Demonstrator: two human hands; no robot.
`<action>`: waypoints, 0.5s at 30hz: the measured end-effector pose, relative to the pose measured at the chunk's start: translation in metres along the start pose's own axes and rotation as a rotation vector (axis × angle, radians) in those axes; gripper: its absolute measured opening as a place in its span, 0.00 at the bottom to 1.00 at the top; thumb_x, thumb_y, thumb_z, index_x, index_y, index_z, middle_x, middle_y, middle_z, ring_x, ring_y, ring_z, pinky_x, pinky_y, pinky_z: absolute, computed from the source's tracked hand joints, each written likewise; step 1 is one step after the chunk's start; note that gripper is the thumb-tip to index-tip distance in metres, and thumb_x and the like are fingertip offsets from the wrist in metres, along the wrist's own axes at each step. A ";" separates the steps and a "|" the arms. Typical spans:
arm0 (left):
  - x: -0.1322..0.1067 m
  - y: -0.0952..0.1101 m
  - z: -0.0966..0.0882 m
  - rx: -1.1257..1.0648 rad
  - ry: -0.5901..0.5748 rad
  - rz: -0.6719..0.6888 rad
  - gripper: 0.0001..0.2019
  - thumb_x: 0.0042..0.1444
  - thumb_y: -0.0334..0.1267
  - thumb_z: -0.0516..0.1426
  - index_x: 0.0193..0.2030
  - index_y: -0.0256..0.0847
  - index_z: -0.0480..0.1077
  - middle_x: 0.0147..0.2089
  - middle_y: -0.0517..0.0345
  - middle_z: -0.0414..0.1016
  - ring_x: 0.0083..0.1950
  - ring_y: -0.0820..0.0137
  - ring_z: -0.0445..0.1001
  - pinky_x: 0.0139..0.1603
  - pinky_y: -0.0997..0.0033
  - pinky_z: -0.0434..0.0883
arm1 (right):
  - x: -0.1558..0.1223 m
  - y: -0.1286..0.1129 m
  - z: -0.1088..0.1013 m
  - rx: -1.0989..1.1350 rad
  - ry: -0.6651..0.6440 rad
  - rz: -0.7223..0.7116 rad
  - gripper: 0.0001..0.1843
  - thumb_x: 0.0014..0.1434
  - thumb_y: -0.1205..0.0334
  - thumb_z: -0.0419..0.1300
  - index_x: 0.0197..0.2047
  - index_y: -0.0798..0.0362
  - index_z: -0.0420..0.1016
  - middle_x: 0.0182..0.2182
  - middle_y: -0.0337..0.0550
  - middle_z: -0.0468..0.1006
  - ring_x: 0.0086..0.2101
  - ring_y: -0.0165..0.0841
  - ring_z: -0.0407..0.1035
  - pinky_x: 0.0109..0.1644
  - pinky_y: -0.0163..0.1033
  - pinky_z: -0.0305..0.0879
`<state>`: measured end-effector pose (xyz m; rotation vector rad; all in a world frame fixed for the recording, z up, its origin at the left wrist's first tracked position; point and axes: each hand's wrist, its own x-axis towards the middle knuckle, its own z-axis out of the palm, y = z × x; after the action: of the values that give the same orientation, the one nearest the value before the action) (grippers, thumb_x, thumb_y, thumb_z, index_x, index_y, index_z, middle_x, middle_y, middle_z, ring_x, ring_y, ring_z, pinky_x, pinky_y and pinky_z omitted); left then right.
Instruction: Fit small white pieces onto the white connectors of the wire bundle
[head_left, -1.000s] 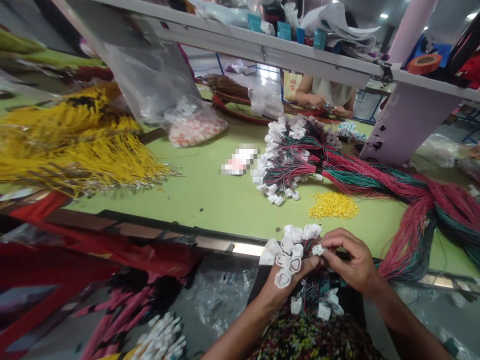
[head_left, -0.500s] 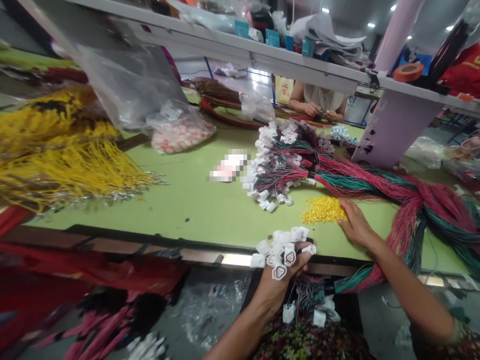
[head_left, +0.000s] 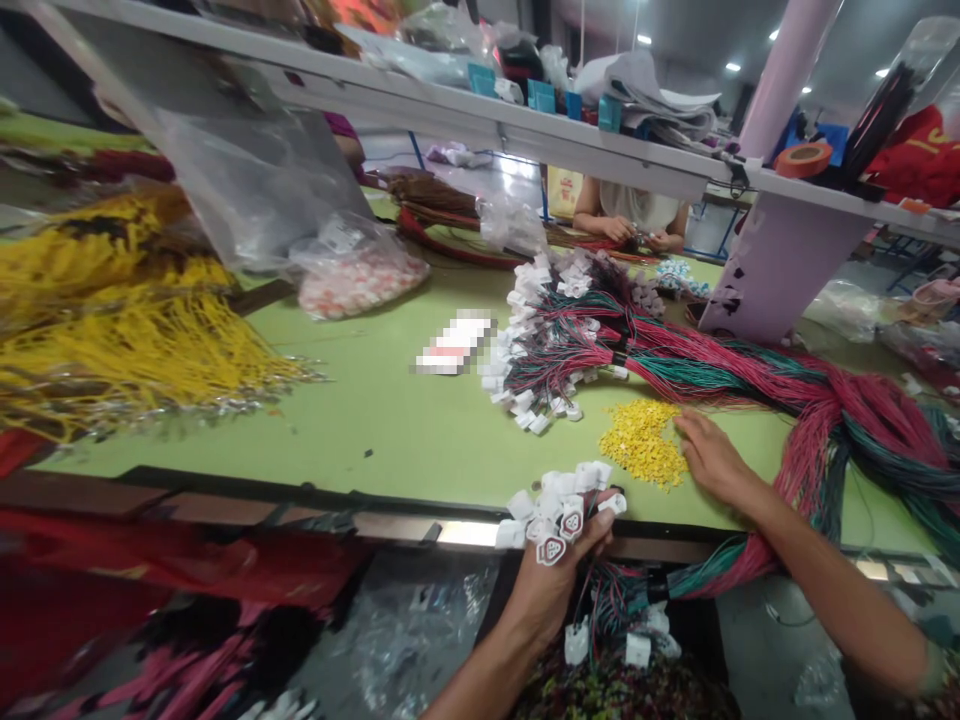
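My left hand [head_left: 556, 575] is closed around a cluster of white plug connectors [head_left: 561, 505] at the table's front edge. Two of them turn their reddish-rimmed faces toward me. Wires from a red and green bundle [head_left: 619, 590] hang below this hand, with a few more white connectors dangling. My right hand [head_left: 712, 455] rests on the table, its fingers stretched toward a heap of small yellow pieces [head_left: 641, 440]. The fingertips touch or nearly touch the heap's right side; no piece shows in them.
Behind the heap lies a thick red and green wire bundle [head_left: 712, 360] with white connectors at its end. Yellow wires [head_left: 150, 330] cover the left. A plastic bag of pale orange pieces [head_left: 360, 275] sits further back. A shelf [head_left: 450, 105] spans above; another person [head_left: 630, 215] works opposite.
The yellow heap has spread toward the front edge, and its right side has a different outline. My right hand has shifted slightly. The left hand keeps its hold on the connectors.
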<state>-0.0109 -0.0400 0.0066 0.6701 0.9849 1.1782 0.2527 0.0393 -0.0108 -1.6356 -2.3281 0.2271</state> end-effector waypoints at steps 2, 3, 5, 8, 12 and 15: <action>0.000 0.001 0.001 -0.013 0.003 -0.010 0.12 0.46 0.39 0.70 0.38 0.41 0.82 0.33 0.54 0.77 0.30 0.69 0.67 0.30 0.70 0.66 | 0.015 0.019 -0.002 -0.010 -0.008 0.010 0.25 0.68 0.65 0.47 0.66 0.57 0.67 0.62 0.62 0.70 0.63 0.49 0.63 0.66 0.60 0.61; 0.000 0.001 0.001 -0.017 0.005 -0.015 0.12 0.45 0.39 0.71 0.38 0.41 0.82 0.33 0.54 0.77 0.30 0.70 0.67 0.30 0.70 0.66 | 0.023 0.026 -0.002 -0.010 -0.015 0.007 0.26 0.68 0.65 0.47 0.66 0.58 0.66 0.62 0.62 0.71 0.62 0.49 0.64 0.67 0.60 0.60; 0.000 0.000 0.002 -0.025 0.007 -0.022 0.13 0.45 0.40 0.71 0.39 0.40 0.82 0.36 0.53 0.78 0.29 0.71 0.67 0.29 0.71 0.66 | 0.037 0.037 0.000 -0.006 -0.032 -0.006 0.26 0.69 0.64 0.47 0.68 0.58 0.65 0.61 0.61 0.72 0.61 0.47 0.66 0.66 0.57 0.61; 0.001 -0.001 0.001 -0.024 0.001 -0.023 0.15 0.45 0.40 0.71 0.40 0.40 0.82 0.38 0.52 0.79 0.30 0.71 0.67 0.29 0.71 0.67 | 0.050 0.041 0.005 0.003 -0.060 -0.031 0.27 0.71 0.61 0.46 0.69 0.59 0.62 0.61 0.60 0.73 0.60 0.45 0.68 0.66 0.55 0.62; 0.001 0.001 0.001 0.004 -0.013 -0.004 0.13 0.46 0.41 0.71 0.39 0.39 0.82 0.33 0.54 0.77 0.29 0.71 0.66 0.28 0.72 0.66 | 0.047 0.033 0.008 0.027 -0.095 -0.092 0.28 0.73 0.56 0.46 0.71 0.58 0.60 0.66 0.60 0.68 0.64 0.46 0.63 0.69 0.58 0.57; -0.001 0.005 0.003 0.001 -0.008 0.004 0.13 0.45 0.41 0.71 0.38 0.40 0.82 0.34 0.55 0.77 0.28 0.73 0.64 0.27 0.72 0.65 | 0.035 0.022 0.006 0.053 -0.123 -0.153 0.28 0.73 0.53 0.47 0.73 0.51 0.57 0.71 0.52 0.62 0.69 0.43 0.56 0.73 0.58 0.51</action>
<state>-0.0105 -0.0390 0.0120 0.6773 0.9785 1.1774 0.2594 0.0798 -0.0175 -1.4478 -2.5019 0.3619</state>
